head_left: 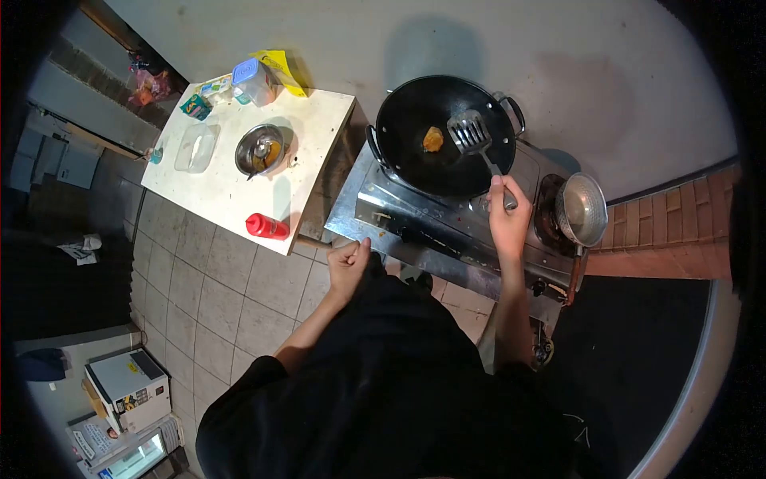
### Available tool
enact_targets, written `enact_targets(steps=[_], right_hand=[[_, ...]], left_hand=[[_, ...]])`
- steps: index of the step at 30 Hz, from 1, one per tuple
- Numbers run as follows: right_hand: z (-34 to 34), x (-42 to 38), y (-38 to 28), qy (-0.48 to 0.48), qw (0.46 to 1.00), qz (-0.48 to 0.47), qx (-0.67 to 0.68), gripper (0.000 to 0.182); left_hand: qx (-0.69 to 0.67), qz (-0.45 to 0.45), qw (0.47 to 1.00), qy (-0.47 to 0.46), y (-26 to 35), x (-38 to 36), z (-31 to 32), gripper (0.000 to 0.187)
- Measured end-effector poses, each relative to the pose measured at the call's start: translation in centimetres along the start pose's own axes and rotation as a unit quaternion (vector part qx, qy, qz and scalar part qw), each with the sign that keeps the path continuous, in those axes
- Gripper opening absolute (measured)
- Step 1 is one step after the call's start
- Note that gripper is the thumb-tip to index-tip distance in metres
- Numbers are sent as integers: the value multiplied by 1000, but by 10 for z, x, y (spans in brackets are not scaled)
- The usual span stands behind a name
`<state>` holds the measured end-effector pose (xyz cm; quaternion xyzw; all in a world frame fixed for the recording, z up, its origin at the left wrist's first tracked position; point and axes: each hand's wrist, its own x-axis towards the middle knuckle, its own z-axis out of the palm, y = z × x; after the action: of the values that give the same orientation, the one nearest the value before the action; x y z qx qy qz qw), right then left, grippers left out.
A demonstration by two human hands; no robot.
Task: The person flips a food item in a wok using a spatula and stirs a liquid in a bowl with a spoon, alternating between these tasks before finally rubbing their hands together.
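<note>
My right hand (511, 214) is closed round the handle of a slotted metal spatula (472, 134). The spatula's blade reaches into a large black wok (427, 172) on the stove. Just left of the blade, a small golden-brown piece of food (432, 140) lies on the wok's bottom. My left hand (348, 267) is curled into a loose fist in front of my body, near the stove's front left corner, with nothing visible in it.
Right of the wok, a dented metal saucepan (582, 209) sits on the stove (447, 227). The white table (215, 195) at left bears a steel bowl (249, 162), a red squeeze bottle (267, 227), a clear plastic tray (197, 148) and a blue-lidded container (254, 84). A wall stands behind.
</note>
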<state>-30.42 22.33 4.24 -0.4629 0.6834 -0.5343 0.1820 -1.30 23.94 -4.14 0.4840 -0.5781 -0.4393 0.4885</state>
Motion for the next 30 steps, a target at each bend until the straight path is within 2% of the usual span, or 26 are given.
enact_targets(steps=[3, 7, 9, 15, 21, 25, 27, 30], right_hand=[[12, 6, -12, -3, 997, -52, -55, 21], [26, 8, -16, -6, 996, -59, -70, 19], [34, 6, -13, 24, 994, -67, -81, 29], [45, 3, -20, 25, 994, 19, -101, 29], [54, 17, -28, 23, 985, -36, -168, 29], [60, 29, -47, -5, 986, 10, -164, 18], [64, 36, -56, -11, 986, -70, -152, 26], [60, 40, -62, -43, 983, -60, -170, 23]], left_hand=[[-4, 11, 1000, 18, -8, 22, -15, 56], [-24, 10, 1000, 2, -10, 54, -34, 55], [-25, 10, 1000, -5, -19, 70, -41, 55], [-15, 5, 1000, -23, -29, 111, -52, 54], [-24, -3, 999, -28, -40, 135, -51, 54], [-38, -12, 999, -22, -34, 146, -44, 53], [-52, -19, 998, -1, -37, 150, -38, 52], [-66, -40, 997, -2, -31, 155, -33, 52]])
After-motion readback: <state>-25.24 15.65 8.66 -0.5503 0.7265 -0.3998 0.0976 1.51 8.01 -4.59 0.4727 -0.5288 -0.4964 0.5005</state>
